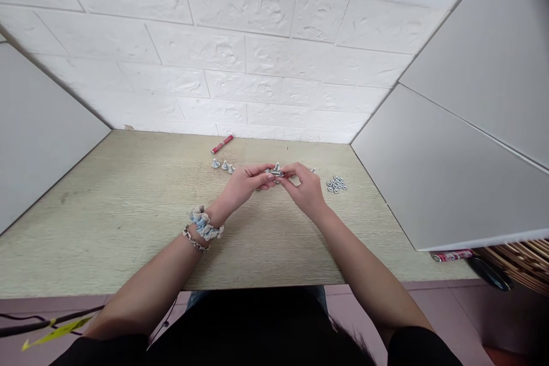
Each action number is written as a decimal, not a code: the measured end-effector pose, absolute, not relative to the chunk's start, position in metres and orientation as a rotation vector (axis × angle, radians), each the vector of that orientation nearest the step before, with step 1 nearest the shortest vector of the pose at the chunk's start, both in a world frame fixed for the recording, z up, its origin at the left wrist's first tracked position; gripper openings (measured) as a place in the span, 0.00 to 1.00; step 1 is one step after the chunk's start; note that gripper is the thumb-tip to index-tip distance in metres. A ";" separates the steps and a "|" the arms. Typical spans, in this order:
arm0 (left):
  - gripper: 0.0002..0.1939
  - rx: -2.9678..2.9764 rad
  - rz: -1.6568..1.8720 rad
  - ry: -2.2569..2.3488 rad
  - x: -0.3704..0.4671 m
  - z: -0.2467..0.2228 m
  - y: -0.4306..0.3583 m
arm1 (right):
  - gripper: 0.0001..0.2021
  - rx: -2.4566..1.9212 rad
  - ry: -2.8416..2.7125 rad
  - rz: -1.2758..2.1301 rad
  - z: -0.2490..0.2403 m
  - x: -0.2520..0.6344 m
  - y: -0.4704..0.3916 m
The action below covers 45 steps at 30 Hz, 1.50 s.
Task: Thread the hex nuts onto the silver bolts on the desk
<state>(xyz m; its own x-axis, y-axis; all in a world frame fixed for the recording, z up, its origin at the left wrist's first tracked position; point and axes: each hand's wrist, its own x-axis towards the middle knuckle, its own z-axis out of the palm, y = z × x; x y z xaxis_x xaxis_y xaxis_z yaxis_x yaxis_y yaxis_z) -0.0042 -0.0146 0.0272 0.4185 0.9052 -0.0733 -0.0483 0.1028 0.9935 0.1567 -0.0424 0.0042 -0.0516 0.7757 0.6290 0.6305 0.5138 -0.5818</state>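
Above the middle of the tabletop, a silver metal bolt [274, 172] lies sideways between my two hands. My left hand [251, 181] pinches its left end, with thumb and fingers closed. At the right end, the thumb and fingertips of my right hand [303, 186] close on it too; whether they grip a nut there is too small to tell. Just behind my fingers another bolt [277, 166] shows in part. Left of my hands stand several bolts [215, 163] in a row, heads down. A cluster of small silver nuts [337, 184] lies right of my right hand.
A red tube-shaped object [222, 144] lies near the white brick-patterned wall [266, 57]. Grey panels [38, 131] flank the wooden table [128, 211] on both sides. Past its right edge are another red cylinder [452, 255], a dark object [491, 273] and a woven item [518, 263].
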 end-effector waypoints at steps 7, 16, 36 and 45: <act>0.20 1.266 0.787 0.839 -0.005 0.025 -0.013 | 0.06 -1.216 -1.697 0.241 0.006 0.158 -0.041; 0.18 1.307 0.778 0.835 -0.005 0.025 -0.012 | 0.07 -1.201 -1.727 0.332 0.008 0.160 -0.041; 0.17 1.369 0.771 0.843 0.001 0.022 -0.018 | 0.25 -1.289 -1.934 0.145 0.006 0.161 -0.042; 0.16 1.287 0.811 0.843 0.001 0.023 -0.017 | 0.30 -1.276 -1.943 0.306 0.007 0.160 -0.045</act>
<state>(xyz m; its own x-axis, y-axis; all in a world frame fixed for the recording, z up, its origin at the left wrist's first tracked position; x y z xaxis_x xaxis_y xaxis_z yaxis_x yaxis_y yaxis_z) 0.0014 -0.0174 0.0229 0.4720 0.8784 -0.0752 -0.0410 0.1071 0.9934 0.1597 -0.0453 0.0073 -0.1953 0.8596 0.4722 0.6727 0.4678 -0.5733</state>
